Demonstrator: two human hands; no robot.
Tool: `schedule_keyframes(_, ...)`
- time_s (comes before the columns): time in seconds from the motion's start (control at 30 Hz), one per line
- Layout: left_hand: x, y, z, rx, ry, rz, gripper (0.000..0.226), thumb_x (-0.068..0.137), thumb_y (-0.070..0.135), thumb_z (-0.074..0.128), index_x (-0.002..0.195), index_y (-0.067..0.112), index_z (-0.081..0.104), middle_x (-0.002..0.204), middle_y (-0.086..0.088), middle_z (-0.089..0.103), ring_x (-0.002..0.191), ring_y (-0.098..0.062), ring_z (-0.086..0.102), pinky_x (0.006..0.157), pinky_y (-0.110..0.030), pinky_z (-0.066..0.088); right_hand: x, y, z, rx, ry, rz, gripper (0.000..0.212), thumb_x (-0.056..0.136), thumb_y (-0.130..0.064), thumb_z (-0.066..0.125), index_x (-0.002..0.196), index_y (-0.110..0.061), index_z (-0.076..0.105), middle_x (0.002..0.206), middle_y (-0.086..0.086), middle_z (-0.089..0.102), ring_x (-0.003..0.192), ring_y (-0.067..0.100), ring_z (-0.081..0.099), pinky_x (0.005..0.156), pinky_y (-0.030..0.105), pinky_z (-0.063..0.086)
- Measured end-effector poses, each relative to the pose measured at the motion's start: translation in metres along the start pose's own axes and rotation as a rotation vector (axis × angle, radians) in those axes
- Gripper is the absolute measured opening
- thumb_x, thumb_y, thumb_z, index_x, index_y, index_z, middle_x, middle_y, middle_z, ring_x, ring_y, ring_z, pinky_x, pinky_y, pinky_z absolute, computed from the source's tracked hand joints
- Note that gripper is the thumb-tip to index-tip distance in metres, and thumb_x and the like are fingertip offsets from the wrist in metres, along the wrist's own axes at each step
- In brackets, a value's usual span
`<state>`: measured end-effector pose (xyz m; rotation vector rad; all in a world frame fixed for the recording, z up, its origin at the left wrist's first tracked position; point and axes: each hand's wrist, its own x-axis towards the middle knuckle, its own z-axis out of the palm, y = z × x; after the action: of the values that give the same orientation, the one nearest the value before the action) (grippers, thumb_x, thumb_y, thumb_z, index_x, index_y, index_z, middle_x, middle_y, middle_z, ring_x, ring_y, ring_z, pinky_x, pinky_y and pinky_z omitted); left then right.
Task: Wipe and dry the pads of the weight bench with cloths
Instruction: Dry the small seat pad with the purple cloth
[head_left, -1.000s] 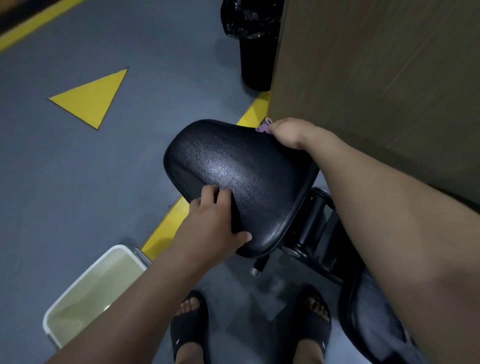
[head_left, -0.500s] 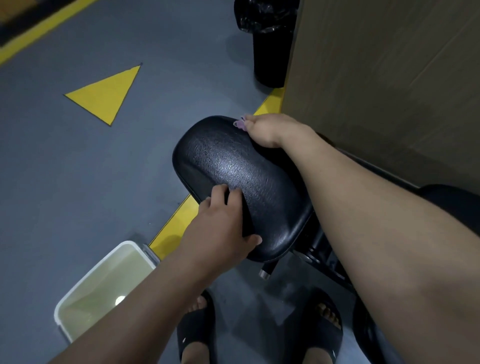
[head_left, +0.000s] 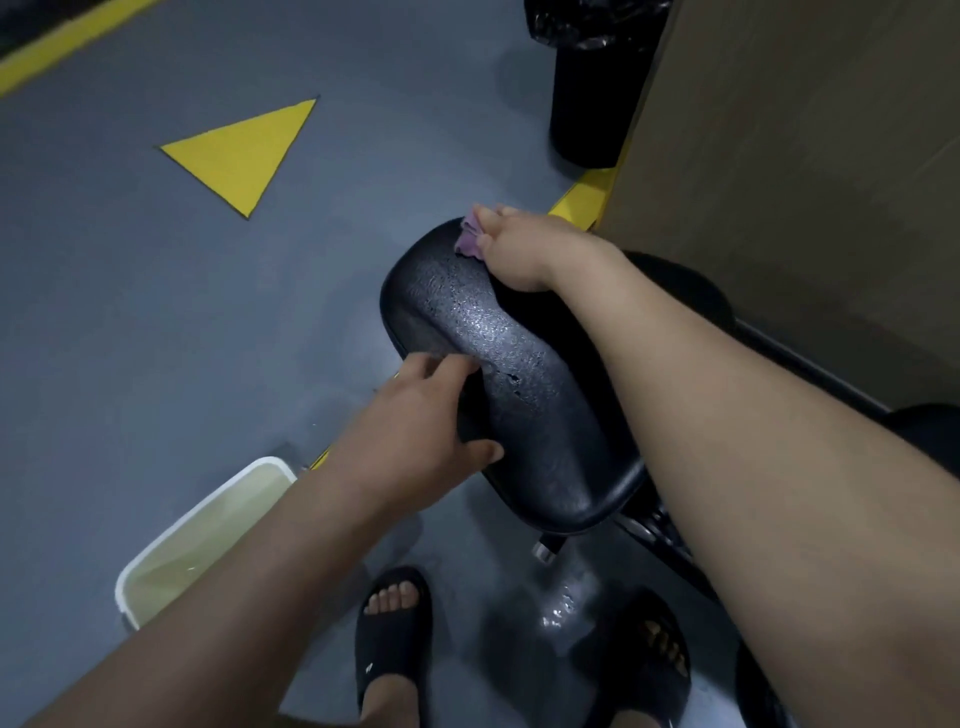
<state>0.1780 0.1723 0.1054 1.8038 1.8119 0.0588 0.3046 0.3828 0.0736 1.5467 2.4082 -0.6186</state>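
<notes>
**Current state.** The black pad of the weight bench sits in the middle of the view. It is tilted, and its textured cover glistens wet along the centre. The right hand is closed around a purple cloth and presses it on the far end of the pad. The left hand grips the near left edge of the pad, with the fingers curled over the top and the thumb along the rim.

**Hazards from this position.**

1. **Damaged cover.** A small tear lies in the pad just beside the left fingertips. A cloth dragged across it could catch the torn edge and widen it. Water pushed into the hole would probably soak the padding and stay there after drying.
2. **Water tub.** A white tub of water stands on the floor to the near left of the pad, under the left forearm. A backward step or a dropped elbow could tip it.
3. **Wet floor.** A wet patch shines on the floor below the near end of the pad, between the two sandalled feet. A shift of weight during a long stroke could cause a slip.
4. **Tight clearance.** A brown panel stands close to the right of the pad. A wide stroke could knock the right arm against it, and the right edge of the pad could be missed.
5. **Bunched cloth.** Only a corner of the cloth shows. A wadded cloth covers little surface and may leave streaks. How wet the cloth is cannot be determined.
6. **Loss of support.** If the left hand lets go, pressure from the right hand could shift the tilted pad.
</notes>
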Motion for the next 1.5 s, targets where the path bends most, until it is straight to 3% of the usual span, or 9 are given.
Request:
schedule_keyframes(0.13, 0.000, -0.004, 0.005, -0.021, 0.016, 0.030, 0.086, 0.079, 0.052, 0.079, 0.151, 0.035, 0.034, 0.152, 0.006, 0.037, 0.130, -0.019, 0.053, 0.101, -0.032, 0.047, 0.018, -0.026, -0.003, 0.050, -0.002, -0.065, 0.049, 0.108, -0.036, 0.027, 0.155, -0.025, 0.033, 0.165, 0.010, 0.026, 0.151, 0.031, 0.026, 0.123, 0.043, 0.022)
schedule_keyframes(0.4, 0.003, -0.006, 0.010, -0.063, 0.010, 0.025, 0.083, 0.080, 0.048, 0.079, 0.149, 0.031, 0.036, 0.149, 0.000, 0.038, 0.122, -0.027, 0.060, 0.099, -0.044, 0.052, -0.051, 0.008, -0.001, -0.039, 0.024, -0.047, 0.056, 0.109, -0.045, 0.027, 0.162, -0.035, 0.012, 0.171, -0.002, 0.004, 0.157, 0.019, 0.011, 0.123, 0.028, 0.009)
schedule_keyframes(0.6, -0.003, -0.014, 0.012, -0.077, -0.018, 0.057, 0.094, 0.082, 0.049, 0.077, 0.158, 0.033, 0.024, 0.161, 0.003, 0.022, 0.139, -0.024, 0.046, 0.110, -0.039, 0.044, -0.061, 0.014, 0.009, -0.059, 0.040, 0.027, 0.057, 0.108, -0.042, 0.025, 0.163, -0.033, 0.012, 0.171, 0.002, 0.007, 0.157, 0.026, 0.010, 0.125, 0.039, 0.006)
schedule_keyframes(0.77, -0.002, -0.009, 0.007, -0.093, -0.037, 0.048, 0.089, 0.083, 0.048, 0.077, 0.155, 0.031, 0.030, 0.154, 0.003, 0.029, 0.131, -0.024, 0.053, 0.105, -0.038, 0.047, -0.033, 0.006, 0.010, -0.009, 0.040, 0.032, 0.057, 0.108, -0.046, 0.022, 0.162, -0.037, 0.006, 0.171, 0.000, 0.004, 0.157, 0.026, 0.007, 0.127, 0.048, 0.008)
schedule_keyframes(1.0, 0.000, 0.002, 0.011, -0.064, -0.026, -0.005, 0.076, 0.085, 0.047, 0.075, 0.146, 0.027, 0.033, 0.144, -0.004, 0.032, 0.117, -0.032, 0.061, 0.099, -0.038, 0.049, -0.145, 0.027, 0.040, -0.097, 0.125, -0.118, 0.058, 0.105, -0.050, 0.017, 0.162, -0.037, 0.012, 0.171, -0.005, 0.004, 0.157, 0.027, -0.001, 0.127, 0.040, -0.002)
schedule_keyframes(1.13, 0.001, -0.001, 0.011, -0.064, -0.008, 0.007, 0.076, 0.082, 0.049, 0.076, 0.142, 0.028, 0.035, 0.139, -0.005, 0.034, 0.118, -0.033, 0.057, 0.102, -0.043, 0.048, -0.171, 0.026, 0.047, -0.181, 0.148, -0.077, 0.057, 0.105, -0.049, 0.026, 0.160, -0.038, 0.021, 0.171, -0.002, 0.009, 0.156, 0.032, 0.008, 0.127, 0.049, 0.013)
schedule_keyframes(1.2, 0.003, -0.004, 0.011, -0.073, -0.003, 0.004, 0.080, 0.079, 0.052, 0.078, 0.141, 0.028, 0.035, 0.138, -0.003, 0.034, 0.122, -0.032, 0.054, 0.103, -0.044, 0.046, -0.176, 0.015, 0.047, -0.163, 0.217, -0.051, 0.055, 0.104, -0.046, 0.033, 0.158, -0.034, 0.033, 0.169, 0.005, 0.016, 0.154, 0.035, 0.015, 0.125, 0.050, 0.018)
schedule_keyframes(1.33, 0.005, -0.013, 0.013, -0.084, 0.037, -0.026, 0.104, 0.072, 0.061, 0.081, 0.152, 0.022, 0.027, 0.152, -0.002, 0.029, 0.141, -0.027, 0.039, 0.112, -0.041, 0.040, -0.174, 0.008, 0.046, -0.052, 0.110, 0.004, 0.059, 0.104, -0.060, 0.017, 0.160, -0.045, 0.006, 0.170, -0.007, -0.008, 0.157, 0.018, -0.012, 0.126, 0.036, -0.007)
schedule_keyframes(1.5, 0.006, -0.021, 0.012, -0.142, -0.024, -0.056, 0.119, 0.073, 0.064, 0.080, 0.161, 0.015, 0.015, 0.163, -0.005, 0.018, 0.150, -0.023, 0.029, 0.117, -0.032, 0.028, -0.104, 0.010, 0.028, -0.093, 0.105, 0.017, 0.058, 0.106, -0.057, 0.014, 0.161, -0.042, 0.001, 0.171, -0.004, -0.008, 0.157, 0.023, -0.009, 0.125, 0.038, -0.008)
